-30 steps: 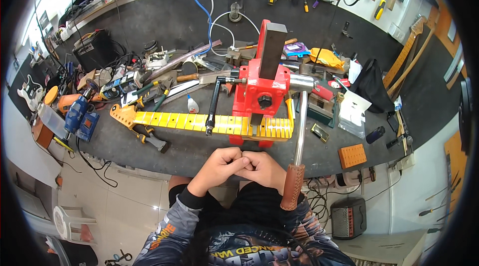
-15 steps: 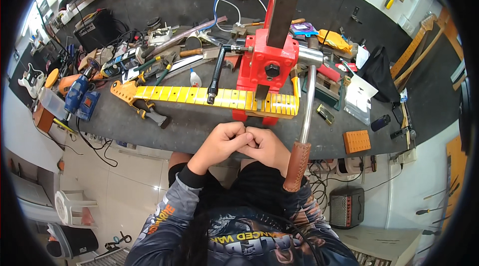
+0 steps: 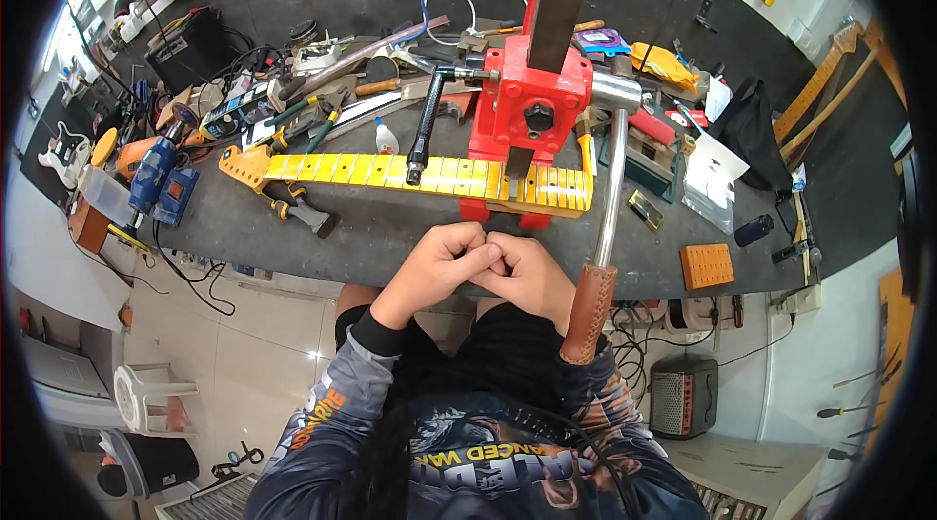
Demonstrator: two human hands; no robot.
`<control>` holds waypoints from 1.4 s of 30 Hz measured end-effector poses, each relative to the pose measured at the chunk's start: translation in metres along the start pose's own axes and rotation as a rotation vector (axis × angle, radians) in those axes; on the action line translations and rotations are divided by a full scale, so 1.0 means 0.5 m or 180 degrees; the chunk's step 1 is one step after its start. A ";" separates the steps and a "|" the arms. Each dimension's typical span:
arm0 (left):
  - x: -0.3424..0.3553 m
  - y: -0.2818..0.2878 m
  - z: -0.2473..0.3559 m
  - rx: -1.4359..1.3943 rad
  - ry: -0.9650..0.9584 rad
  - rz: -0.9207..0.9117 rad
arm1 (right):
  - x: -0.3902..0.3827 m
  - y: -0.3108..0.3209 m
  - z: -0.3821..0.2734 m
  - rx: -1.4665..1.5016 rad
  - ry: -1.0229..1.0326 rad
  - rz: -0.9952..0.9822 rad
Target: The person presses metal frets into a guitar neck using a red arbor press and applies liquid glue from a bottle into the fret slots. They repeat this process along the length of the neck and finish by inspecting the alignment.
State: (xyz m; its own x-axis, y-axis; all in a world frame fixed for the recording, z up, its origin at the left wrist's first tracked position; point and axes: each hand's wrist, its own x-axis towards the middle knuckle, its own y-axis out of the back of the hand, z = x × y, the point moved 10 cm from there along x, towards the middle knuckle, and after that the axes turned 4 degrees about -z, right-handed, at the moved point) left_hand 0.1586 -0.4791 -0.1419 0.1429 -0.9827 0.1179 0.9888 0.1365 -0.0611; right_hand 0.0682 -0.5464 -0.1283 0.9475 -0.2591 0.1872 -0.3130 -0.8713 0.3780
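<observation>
My left hand [image 3: 437, 266] and my right hand [image 3: 532, 276] meet at the bench's front edge, fingertips together and fingers curled. Whatever they may hold between them is hidden. Just beyond them, a yellow guitar neck [image 3: 366, 170] with metal frets lies across the base of a red arbor press [image 3: 542, 110]. The press's dark ram [image 3: 518, 164] comes down over the neck near its right end. A steel lever with a brown leather grip [image 3: 590, 315] hangs beside my right forearm. On the left of the press, a black-handled crank [image 3: 427, 130] hangs above the fretboard.
Under the headstock lie yellow-and-black pliers [image 3: 305, 216]. A small white bottle [image 3: 386, 138] stands behind the neck. Blue power tool [image 3: 151, 179] at left; wooden block with holes [image 3: 706, 267], dark cylinder [image 3: 753, 231] and small tin [image 3: 645, 210] at right. Tools crowd the bench's back.
The view has shifted slightly, so the bench and press appear a little higher and further right. My hands stay together, fingers curled in much the same pose.
</observation>
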 end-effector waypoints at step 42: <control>0.000 0.010 -0.011 0.0121 0.0003 0.0032 | 0.003 -0.003 0.008 -0.0005 -0.0067 -0.0042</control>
State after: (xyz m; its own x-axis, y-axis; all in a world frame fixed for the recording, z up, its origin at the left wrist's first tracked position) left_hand 0.1630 -0.4791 -0.1476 0.1528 -0.9814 0.1164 0.9882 0.1509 -0.0246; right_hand 0.0702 -0.5472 -0.1320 0.9527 -0.2563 0.1632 -0.3005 -0.8740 0.3818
